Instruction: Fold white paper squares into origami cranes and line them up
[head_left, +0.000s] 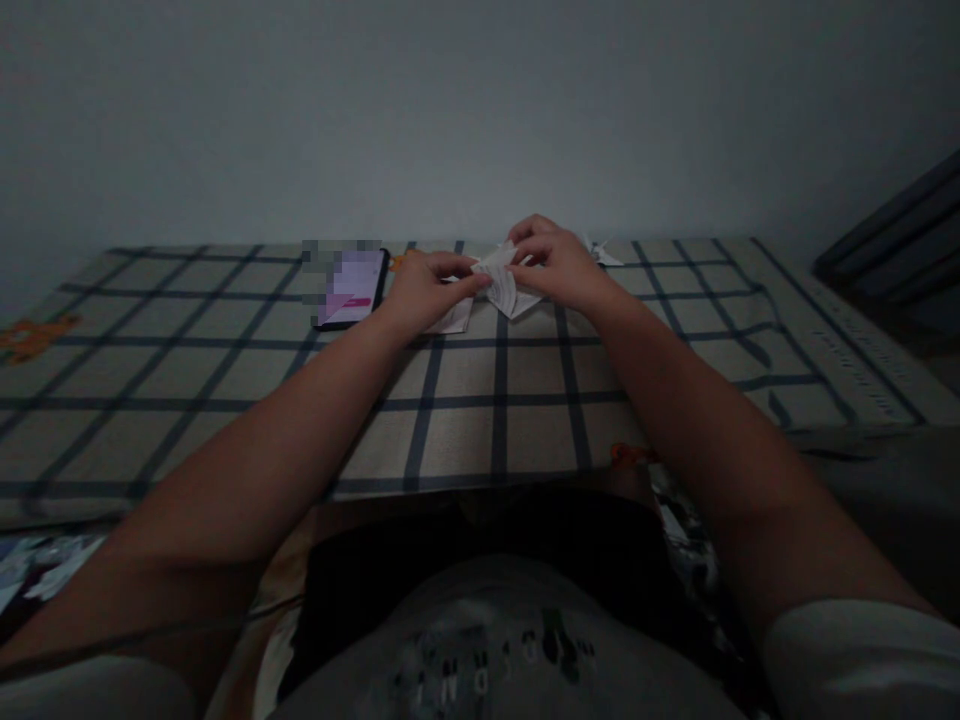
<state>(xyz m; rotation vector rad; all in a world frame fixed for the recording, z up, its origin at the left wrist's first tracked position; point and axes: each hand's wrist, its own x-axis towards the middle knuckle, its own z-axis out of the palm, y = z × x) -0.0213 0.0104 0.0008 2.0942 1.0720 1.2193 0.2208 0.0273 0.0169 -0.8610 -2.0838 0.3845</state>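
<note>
Between my two hands is a folded piece of printed paper (501, 283), with pointed corners and lines of text on it. My left hand (429, 287) pinches its left side between thumb and fingers. From the right, my right hand (553, 262) grips the paper's upper right part, its fingers bent and partly hiding it. Under and beside my left hand lies another flat piece of paper (454, 318), mostly covered. Just beyond my right hand sits a small folded paper shape with sharp points (602, 252).
A phone (352, 290) with a lit screen lies left of my hands. The table wears a checked cloth (225, 370) with blue lines, and its back edge meets a plain wall (465, 120). A dark slatted object (892, 230) stands at the far right.
</note>
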